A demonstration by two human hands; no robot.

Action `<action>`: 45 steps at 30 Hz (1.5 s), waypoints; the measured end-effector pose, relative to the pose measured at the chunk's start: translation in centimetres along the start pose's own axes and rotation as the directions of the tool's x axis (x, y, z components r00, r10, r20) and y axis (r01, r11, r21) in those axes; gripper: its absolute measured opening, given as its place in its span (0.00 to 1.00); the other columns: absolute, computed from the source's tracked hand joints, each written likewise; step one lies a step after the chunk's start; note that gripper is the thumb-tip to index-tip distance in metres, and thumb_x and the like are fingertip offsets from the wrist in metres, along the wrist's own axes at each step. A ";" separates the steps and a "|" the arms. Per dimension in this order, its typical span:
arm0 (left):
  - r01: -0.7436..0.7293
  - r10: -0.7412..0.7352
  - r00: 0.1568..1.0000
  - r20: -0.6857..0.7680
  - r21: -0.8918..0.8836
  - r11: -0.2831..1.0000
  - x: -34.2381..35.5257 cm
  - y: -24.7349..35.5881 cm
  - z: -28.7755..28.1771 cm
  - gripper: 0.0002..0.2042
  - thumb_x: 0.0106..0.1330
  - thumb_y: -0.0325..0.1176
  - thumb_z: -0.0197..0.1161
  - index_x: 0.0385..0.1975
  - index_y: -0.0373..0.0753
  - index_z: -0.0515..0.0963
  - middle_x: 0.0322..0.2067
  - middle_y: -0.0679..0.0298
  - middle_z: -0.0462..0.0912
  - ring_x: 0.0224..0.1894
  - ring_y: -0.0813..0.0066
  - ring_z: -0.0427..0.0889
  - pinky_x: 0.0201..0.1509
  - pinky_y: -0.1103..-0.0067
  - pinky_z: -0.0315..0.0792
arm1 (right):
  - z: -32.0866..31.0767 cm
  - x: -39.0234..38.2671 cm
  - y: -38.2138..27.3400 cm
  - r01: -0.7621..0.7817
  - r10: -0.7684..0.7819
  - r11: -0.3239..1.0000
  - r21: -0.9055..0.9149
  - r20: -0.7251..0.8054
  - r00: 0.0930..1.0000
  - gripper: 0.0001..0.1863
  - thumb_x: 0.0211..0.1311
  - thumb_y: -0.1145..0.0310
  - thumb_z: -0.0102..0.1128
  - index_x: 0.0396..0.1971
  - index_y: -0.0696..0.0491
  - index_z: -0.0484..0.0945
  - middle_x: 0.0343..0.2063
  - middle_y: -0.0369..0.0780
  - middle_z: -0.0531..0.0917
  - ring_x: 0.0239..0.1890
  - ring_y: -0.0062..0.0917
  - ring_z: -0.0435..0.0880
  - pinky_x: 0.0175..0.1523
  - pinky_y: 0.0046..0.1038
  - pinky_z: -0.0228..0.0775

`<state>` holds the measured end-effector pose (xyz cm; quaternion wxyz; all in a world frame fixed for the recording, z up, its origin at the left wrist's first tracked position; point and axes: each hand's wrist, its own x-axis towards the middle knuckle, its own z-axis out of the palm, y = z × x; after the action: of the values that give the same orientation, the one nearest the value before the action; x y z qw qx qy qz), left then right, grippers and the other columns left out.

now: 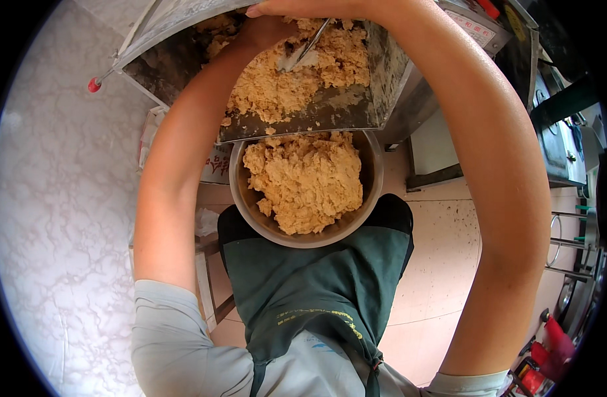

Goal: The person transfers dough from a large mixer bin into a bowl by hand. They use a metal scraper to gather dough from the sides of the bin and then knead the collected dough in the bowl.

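A metal mixing trough (pixel 330 118), tipped toward me, holds crumbly yellowish dough (pixel 270 89). My left hand (pixel 269 32) reaches into it at the back, against the dough, with its fingers hidden. My right hand (pixel 310 6) crosses the trough's far edge; one fingertip shows by the rim and the rest is cut off by the picture's top. A metal bar (pixel 310 46) slants through the dough, with a pale lump at its lower end. Directly below the trough's lip, a round steel bowl (pixel 241 205) holds a large rough mass of dough (pixel 307 182), between my knees.
A red-knobbed lever (pixel 95 85) juts from the trough's left side. A pale marbled surface (pixel 59 218) fills the left. Metal equipment (pixel 558 132) and a wire rack (pixel 571 245) stand at the right. Beige tiled floor (pixel 436 258) shows beside my dark green apron (pixel 310 278).
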<state>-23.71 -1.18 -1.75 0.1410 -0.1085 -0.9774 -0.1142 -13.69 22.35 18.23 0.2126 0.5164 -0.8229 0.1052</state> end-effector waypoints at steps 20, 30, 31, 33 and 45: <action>0.127 -0.223 0.955 -0.194 -0.413 0.902 -16.9 8.0 -5.6 0.31 0.55 0.27 0.76 0.56 0.36 0.66 0.55 0.50 0.76 0.54 0.54 0.81 0.52 0.64 0.77 | 0.8 0.4 0.2 -0.027 0.027 1.000 -0.016 0.003 1.000 0.28 0.58 0.44 0.68 0.37 0.58 0.86 0.39 0.50 0.88 0.45 0.49 0.86 0.50 0.46 0.79; 0.232 -0.294 0.953 -0.078 -0.440 0.868 -33.2 10.0 4.5 0.29 0.51 0.21 0.73 0.52 0.35 0.65 0.50 0.51 0.71 0.51 0.52 0.77 0.56 0.67 0.73 | 0.2 -0.5 -0.8 -0.056 0.056 0.998 0.006 0.010 0.998 0.29 0.60 0.44 0.68 0.43 0.58 0.87 0.42 0.50 0.89 0.46 0.47 0.87 0.52 0.45 0.80; 0.280 -0.342 0.936 -0.080 -0.417 0.865 -34.8 9.5 6.1 0.29 0.51 0.21 0.73 0.52 0.35 0.65 0.50 0.51 0.70 0.51 0.51 0.76 0.56 0.66 0.73 | 0.1 -0.8 -0.9 -0.073 0.073 0.997 0.006 0.013 0.997 0.29 0.60 0.44 0.68 0.43 0.58 0.87 0.43 0.50 0.89 0.46 0.47 0.87 0.52 0.45 0.80; 0.241 -0.308 0.946 -0.102 -0.413 0.878 -37.7 8.1 9.3 0.29 0.52 0.21 0.73 0.52 0.35 0.65 0.52 0.50 0.69 0.51 0.50 0.76 0.56 0.66 0.73 | 0.1 -1.0 -0.8 -0.096 0.096 0.995 -0.002 0.012 0.995 0.29 0.60 0.44 0.68 0.42 0.58 0.88 0.43 0.50 0.89 0.46 0.47 0.88 0.52 0.45 0.80; 0.041 0.014 0.803 0.595 -0.078 0.996 -37.9 5.7 7.6 0.27 0.60 0.29 0.74 0.60 0.41 0.73 0.64 0.52 0.70 0.62 0.45 0.75 0.62 0.59 0.76 | -0.3 -0.9 -0.6 -0.023 0.023 1.000 0.002 0.026 0.999 0.28 0.59 0.44 0.68 0.39 0.59 0.88 0.42 0.51 0.89 0.46 0.48 0.87 0.51 0.44 0.80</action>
<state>11.33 -0.65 -19.11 -0.1783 -0.1379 -0.9671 -0.1175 -12.72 22.89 18.12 0.2002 0.5084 -0.8314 0.1017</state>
